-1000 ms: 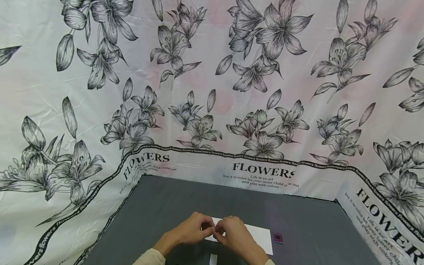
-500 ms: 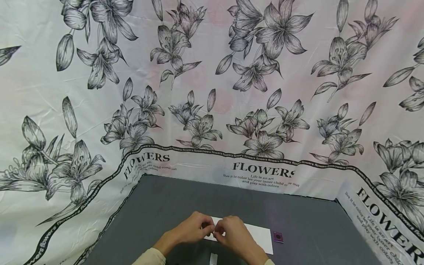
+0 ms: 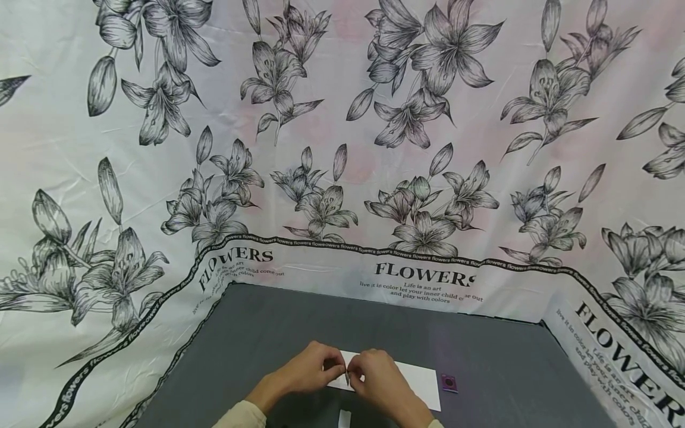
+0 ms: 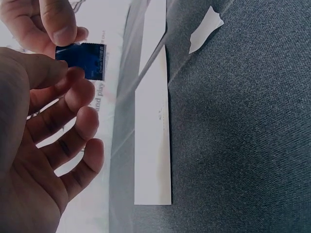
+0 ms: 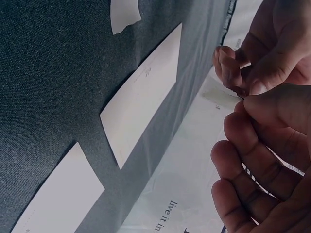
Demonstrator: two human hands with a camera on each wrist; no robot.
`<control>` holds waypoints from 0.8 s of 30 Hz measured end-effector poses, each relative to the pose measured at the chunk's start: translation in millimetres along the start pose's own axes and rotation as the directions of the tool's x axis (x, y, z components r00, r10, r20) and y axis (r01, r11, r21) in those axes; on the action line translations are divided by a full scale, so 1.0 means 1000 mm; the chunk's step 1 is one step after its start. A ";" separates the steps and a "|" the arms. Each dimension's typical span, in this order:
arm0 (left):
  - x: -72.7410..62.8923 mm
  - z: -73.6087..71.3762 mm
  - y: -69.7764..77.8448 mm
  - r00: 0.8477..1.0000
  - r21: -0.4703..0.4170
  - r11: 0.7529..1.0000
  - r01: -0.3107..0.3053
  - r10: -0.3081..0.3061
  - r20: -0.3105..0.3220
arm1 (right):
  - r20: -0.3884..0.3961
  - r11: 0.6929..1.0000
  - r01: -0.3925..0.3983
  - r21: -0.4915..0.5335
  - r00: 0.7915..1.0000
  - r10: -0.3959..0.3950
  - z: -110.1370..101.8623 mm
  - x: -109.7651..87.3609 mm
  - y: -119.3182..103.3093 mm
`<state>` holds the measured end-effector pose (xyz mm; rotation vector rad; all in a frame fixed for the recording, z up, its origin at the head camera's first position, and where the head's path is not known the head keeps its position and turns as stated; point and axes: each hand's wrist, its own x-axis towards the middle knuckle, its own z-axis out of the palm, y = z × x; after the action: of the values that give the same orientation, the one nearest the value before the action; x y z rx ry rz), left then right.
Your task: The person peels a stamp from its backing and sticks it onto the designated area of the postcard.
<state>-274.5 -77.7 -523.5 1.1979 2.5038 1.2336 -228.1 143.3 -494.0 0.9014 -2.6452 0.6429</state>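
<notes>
Both hands meet in front of me in the head view, raised over white cards. Between them is a small dark blue foil packet (image 4: 90, 59) with serrated ends, seen flat in the left wrist view and almost edge-on in the head view. My left hand (image 3: 314, 370) pinches the packet between thumb and index finger, its other fingers loosely curled. My right hand (image 3: 379, 380) pinches it too, thumb tip right beside the left hand's. In the right wrist view, the right hand's fingers mostly hide the packet.
Two white cards (image 5: 146, 92) lie on the dark grey cloth surface (image 3: 278, 321), partly behind the hands. Right of them lies a small purple packet (image 3: 449, 383). A torn white scrap (image 4: 206, 29) lies nearer me. Flower-printed curtains (image 3: 321, 196) enclose the back and sides.
The packet between the fingertips has turned slightly, and its dark edge now shows below the fingers in the head view. Both hands stay in nearly the same place.
</notes>
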 end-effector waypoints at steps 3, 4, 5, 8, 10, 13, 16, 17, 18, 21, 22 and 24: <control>0.000 -0.001 -0.001 1.000 0.016 1.000 0.006 -0.006 -0.013 | 0.012 1.000 -0.011 0.014 1.000 0.011 -0.002 0.000 0.000; -0.001 -0.001 -0.001 1.000 0.020 1.000 0.013 -0.012 -0.019 | 0.016 1.000 -0.015 0.016 1.000 0.015 -0.002 0.000 0.000; -0.001 -0.002 -0.001 1.000 0.021 1.000 0.019 -0.019 -0.025 | 0.019 1.000 -0.017 0.015 1.000 0.017 -0.003 0.000 -0.001; -0.001 -0.002 -0.002 0.998 0.024 0.999 0.038 -0.037 -0.045 | 0.020 1.000 -0.021 0.009 1.000 0.021 -0.003 -0.001 -0.001; -0.002 -0.002 -0.002 0.997 0.026 0.999 0.040 -0.038 -0.060 | 0.018 1.000 -0.027 0.000 0.999 0.027 -0.003 -0.001 -0.001; -0.002 -0.002 -0.002 0.997 0.024 0.999 0.025 -0.023 -0.076 | 0.017 0.999 -0.044 -0.003 0.999 0.044 -0.002 -0.002 0.000; -0.003 -0.001 -0.002 0.996 0.022 1.000 0.008 -0.006 -0.087 | 0.010 0.999 -0.053 -0.008 0.999 0.054 -0.001 -0.002 0.001; -0.003 -0.002 -0.001 0.996 0.024 1.000 0.003 -0.001 -0.090 | 0.005 0.999 -0.051 -0.010 0.999 0.051 -0.001 -0.002 0.001; -0.003 -0.002 -0.001 0.996 0.029 1.000 -0.002 0.005 -0.093 | 0.000 0.999 -0.048 -0.012 0.999 0.048 -0.001 -0.002 0.002; -0.003 -0.002 -0.001 0.995 0.045 0.999 -0.016 0.020 -0.101 | -0.003 0.999 -0.045 -0.006 0.999 0.045 -0.002 -0.003 0.002; -0.003 -0.002 -0.001 0.994 0.050 0.999 -0.018 0.023 -0.104 | -0.002 0.999 -0.049 -0.003 0.999 0.049 -0.002 -0.003 0.002; -0.002 -0.002 0.000 0.994 0.058 0.998 -0.018 0.024 -0.110 | 0.000 0.998 -0.056 0.004 0.998 0.056 -0.003 -0.003 0.003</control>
<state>-273.9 -80.9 -522.8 1.2028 2.6292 1.2752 -227.5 148.6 -493.5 0.8313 -2.6781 0.6615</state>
